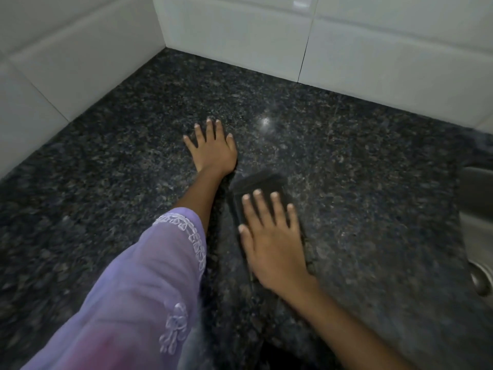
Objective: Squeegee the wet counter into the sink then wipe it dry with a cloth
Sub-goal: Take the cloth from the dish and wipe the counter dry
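Note:
The counter (346, 161) is dark speckled granite running into a tiled corner. My left hand (212, 146) lies flat on it, palm down, fingers spread, holding nothing. Just to its right my right hand (272, 236) presses flat on a dark folded cloth (260, 184), whose far end shows beyond my fingertips; the rest is hidden under the palm. The cloth looks blurred. The steel sink (477, 236) shows at the right edge. No squeegee is in view.
White wall tiles (266, 36) close the counter at the back and on the left. A light reflection glints on the granite beyond my left hand. A purple embroidered sleeve (149, 276) covers my left forearm. The counter's front edge runs near the bottom.

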